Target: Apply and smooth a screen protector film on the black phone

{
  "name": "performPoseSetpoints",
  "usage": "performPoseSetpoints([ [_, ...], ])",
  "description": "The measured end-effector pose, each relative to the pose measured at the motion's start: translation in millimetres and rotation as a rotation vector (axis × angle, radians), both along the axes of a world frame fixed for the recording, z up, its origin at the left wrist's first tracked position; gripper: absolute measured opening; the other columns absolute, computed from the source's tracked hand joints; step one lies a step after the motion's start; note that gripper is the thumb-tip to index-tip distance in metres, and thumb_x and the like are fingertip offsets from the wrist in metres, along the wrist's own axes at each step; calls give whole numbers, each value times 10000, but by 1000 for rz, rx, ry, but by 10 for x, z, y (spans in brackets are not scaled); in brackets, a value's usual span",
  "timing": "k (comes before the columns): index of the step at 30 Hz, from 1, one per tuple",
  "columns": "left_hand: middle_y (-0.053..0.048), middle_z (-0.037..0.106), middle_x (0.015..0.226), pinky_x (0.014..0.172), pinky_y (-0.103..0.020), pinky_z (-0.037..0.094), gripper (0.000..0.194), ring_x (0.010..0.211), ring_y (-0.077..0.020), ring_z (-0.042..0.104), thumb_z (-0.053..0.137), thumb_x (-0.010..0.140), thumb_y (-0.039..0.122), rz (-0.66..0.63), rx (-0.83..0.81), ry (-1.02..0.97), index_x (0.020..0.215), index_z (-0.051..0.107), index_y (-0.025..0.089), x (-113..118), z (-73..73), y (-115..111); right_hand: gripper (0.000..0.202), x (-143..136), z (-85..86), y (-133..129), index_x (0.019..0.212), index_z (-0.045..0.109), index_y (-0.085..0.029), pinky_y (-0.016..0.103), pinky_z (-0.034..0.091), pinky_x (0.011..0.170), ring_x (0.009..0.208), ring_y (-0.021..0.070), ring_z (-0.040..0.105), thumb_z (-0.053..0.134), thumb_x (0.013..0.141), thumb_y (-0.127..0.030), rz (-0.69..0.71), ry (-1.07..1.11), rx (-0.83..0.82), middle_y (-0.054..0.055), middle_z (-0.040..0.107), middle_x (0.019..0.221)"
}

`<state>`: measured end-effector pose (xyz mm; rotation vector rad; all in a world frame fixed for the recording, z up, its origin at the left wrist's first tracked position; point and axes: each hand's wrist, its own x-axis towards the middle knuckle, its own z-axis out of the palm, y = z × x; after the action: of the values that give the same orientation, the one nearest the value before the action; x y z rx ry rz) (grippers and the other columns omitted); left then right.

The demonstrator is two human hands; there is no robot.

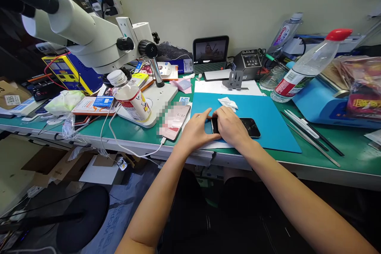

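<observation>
A smartphone with a dark screen (252, 127) lies flat on the blue mat (274, 125), its left part largely covered by my right hand (231, 126). That hand's fingers are bent and pressed together over the phone; whatever they may pinch is hidden. My left hand (199, 129) curves around the phone's left end, thumb along the near edge and forefinger apart near the far corner, with a gap between them. Just beyond the hands rests a crumpled white tissue (228, 103). Left of my left hand lies a lit phone (176, 122) with a white cable plugged in.
A microscope (86, 35) rises at left, with a plastic bottle (131, 97) on its base. Tweezers and thin tools (312, 135) lie right of the mat, near a red-capped bottle (309, 67). At the back stand a small screen (210, 49) and a grey metal holder (235, 79).
</observation>
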<state>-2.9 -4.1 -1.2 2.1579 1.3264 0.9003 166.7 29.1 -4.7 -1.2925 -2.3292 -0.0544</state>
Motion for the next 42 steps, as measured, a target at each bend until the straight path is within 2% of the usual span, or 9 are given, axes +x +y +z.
performPoseSetpoints([
  [8,-81,683,1279,1010,-427,486,809,1239,-304,573,803,804,452,0,0,-5,1490,433,237,-7,-24,10,258,-3,27,-32,869,547,-214,374,445,747,838,269,539,349,915,-55,-13,61,7,113,608,881],
  [15,-89,667,1293,990,-428,497,817,1234,-308,581,801,804,435,-2,12,6,1499,411,254,5,-3,-4,283,19,5,-28,941,619,-196,396,467,831,914,280,569,384,892,-46,16,17,5,123,651,959],
  [22,-91,662,1293,1003,-428,486,802,1243,-312,575,793,811,442,7,11,15,1491,412,256,19,-8,-11,307,12,28,-49,970,656,-180,390,480,845,939,279,577,382,916,-52,11,-4,0,127,660,976],
  [33,-105,664,1307,989,-427,496,813,1233,-314,582,804,802,452,-3,24,-15,1484,423,227,9,-19,-7,293,-12,42,-37,964,645,-185,388,474,831,931,278,566,379,929,-68,-11,-21,-38,126,645,968],
  [42,-90,674,1280,986,-425,502,810,1214,-313,600,813,799,442,-3,25,-22,1484,421,260,7,-21,1,267,-31,64,-27,973,609,-193,396,469,814,936,285,563,374,923,-76,-18,-17,-99,126,621,977],
])
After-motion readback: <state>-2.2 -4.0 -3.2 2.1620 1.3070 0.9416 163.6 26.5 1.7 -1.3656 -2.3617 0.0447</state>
